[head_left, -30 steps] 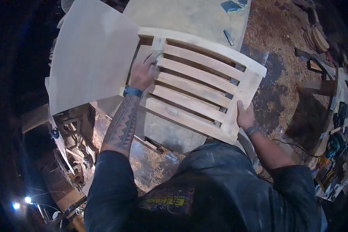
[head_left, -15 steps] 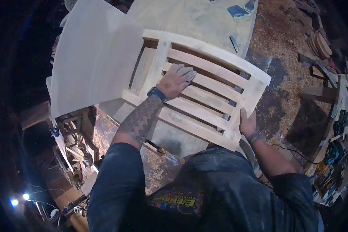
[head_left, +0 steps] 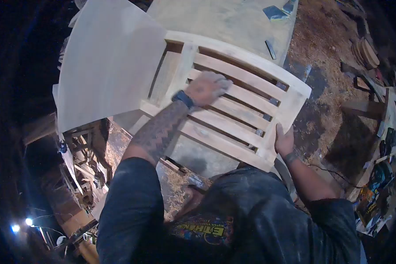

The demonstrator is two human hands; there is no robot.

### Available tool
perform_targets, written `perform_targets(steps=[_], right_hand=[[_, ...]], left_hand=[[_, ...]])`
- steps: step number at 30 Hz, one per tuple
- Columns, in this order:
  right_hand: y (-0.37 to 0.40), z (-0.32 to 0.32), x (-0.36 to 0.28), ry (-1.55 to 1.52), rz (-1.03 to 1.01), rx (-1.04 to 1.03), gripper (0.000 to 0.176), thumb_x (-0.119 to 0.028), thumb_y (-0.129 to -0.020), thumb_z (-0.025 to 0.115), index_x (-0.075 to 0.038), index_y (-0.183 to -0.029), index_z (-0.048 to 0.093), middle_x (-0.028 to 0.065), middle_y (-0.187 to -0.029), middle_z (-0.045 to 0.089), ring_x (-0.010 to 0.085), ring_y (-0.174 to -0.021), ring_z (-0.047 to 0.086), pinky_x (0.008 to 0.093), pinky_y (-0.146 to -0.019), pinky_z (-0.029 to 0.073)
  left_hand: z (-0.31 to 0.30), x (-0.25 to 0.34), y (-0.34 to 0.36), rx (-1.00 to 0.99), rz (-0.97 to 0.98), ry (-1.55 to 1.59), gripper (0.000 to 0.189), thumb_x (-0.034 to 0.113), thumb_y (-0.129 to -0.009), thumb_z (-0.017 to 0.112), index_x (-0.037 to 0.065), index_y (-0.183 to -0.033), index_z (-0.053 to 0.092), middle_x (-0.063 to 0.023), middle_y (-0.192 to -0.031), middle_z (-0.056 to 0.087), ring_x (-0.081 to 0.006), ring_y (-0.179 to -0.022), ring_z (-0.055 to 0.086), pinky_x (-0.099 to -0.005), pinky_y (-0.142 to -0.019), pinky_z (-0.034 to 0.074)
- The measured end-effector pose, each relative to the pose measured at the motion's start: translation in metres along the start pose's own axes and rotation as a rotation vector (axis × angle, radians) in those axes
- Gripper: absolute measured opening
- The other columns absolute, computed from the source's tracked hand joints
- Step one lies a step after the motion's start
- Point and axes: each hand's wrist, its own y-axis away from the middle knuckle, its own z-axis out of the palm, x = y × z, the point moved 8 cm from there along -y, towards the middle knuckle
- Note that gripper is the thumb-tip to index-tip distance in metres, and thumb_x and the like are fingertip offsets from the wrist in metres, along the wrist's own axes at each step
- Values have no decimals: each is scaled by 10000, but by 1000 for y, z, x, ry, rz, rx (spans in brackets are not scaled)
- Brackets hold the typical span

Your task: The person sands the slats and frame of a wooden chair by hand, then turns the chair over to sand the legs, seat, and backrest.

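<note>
A pale wooden slatted frame (head_left: pixel 251 88) lies tilted in front of me, with several horizontal slats between two side rails. My left hand (head_left: pixel 207 88) rests palm down on the upper slats near the middle, fingers together and blurred; whether anything lies under the palm is hidden. A dark watch sits on that wrist. My right hand (head_left: pixel 284 141) grips the frame's right side rail near its lower corner. A large flat pale board (head_left: pixel 105 66) joins the frame's left edge.
A workbench top (head_left: pixel 224 22) lies beyond the frame, with blue pads (head_left: pixel 275 12) and a small dark strip (head_left: pixel 271 49) on it. Sawdust covers the floor (head_left: pixel 325 53) at right. Wood offcuts (head_left: pixel 365 50) and tools (head_left: pixel 378 176) crowd the right edge. Stacked wooden frames (head_left: pixel 81 167) stand at lower left.
My left hand slid from the frame's left upright rightward across the slats to near the middle. My right hand kept its grip on the right rail. The view shifted slightly.
</note>
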Motion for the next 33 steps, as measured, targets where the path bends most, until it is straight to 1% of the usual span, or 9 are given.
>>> perform_targets(steps=[4,8,13,15,18,21,29,30,33], right_hand=[[2,-4,-21,104,3,-5,522,-300,-1093,676,83,-1418,534,245,-1343,714,335,-1243,694,457,-1083,519],[3,-1,0,28,0,2,517,-285,-1091,674,86,-1421,530,243,-1341,714,336,-1244,693,455,-1088,515],[10,-6,-23,149,43,0,529,-280,-1091,676,85,-1440,519,241,-1336,713,338,-1242,691,446,-1099,507],[9,-1,-30,128,33,4,534,-281,-1090,679,86,-1443,518,240,-1338,713,338,-1240,691,445,-1101,507],[-3,5,2,-154,13,-10,531,-281,-1086,684,85,-1436,523,239,-1340,712,334,-1235,693,445,-1094,512],[4,-3,-25,142,-8,-9,527,-287,-1086,684,84,-1426,528,240,-1335,713,327,-1225,696,446,-1084,517],[6,-3,-31,127,38,1,523,-289,-1093,668,84,-1429,523,240,-1335,711,323,-1225,693,450,-1088,512],[10,-1,-36,156,55,2,523,-289,-1094,666,83,-1432,520,240,-1339,708,323,-1227,691,449,-1091,510],[1,5,-17,-59,-2,-51,522,-287,-1100,661,83,-1438,515,240,-1353,699,323,-1233,685,448,-1097,506]], left_hand=[[10,-74,12,20,-144,287,434,288,-1063,581,131,-1453,687,-169,-1439,673,-389,-1342,614,-514,-1161,478],[30,-20,15,173,-48,-99,444,303,-1060,595,147,-1470,662,-174,-1418,668,-391,-1383,578,-496,-1189,464],[19,-40,21,241,106,-105,422,257,-1068,607,131,-1469,651,-175,-1475,611,-377,-1411,543,-483,-1209,446],[30,-52,21,157,-215,67,460,252,-1072,560,239,-1526,637,-180,-1473,617,-394,-1391,544,-504,-1229,426],[17,3,18,297,12,40,465,222,-1079,535,213,-1534,627,-185,-1456,625,-400,-1385,546,-513,-1230,424],[21,-55,21,70,-107,139,476,269,-1061,584,164,-1523,625,-219,-1504,589,-442,-1412,523,-529,-1237,414],[18,-74,41,-19,-221,-127,492,319,-1103,563,221,-1585,571,-104,-1711,450,-411,-1590,378,-600,-1326,255],[17,-88,50,105,-302,254,489,337,-1117,533,235,-1594,567,-97,-1723,439,-400,-1623,324,-687,-1318,158],[45,-40,41,133,-267,-124,471,307,-1129,498,241,-1590,574,-102,-1698,476,-346,-1640,299,-638,-1345,140]])
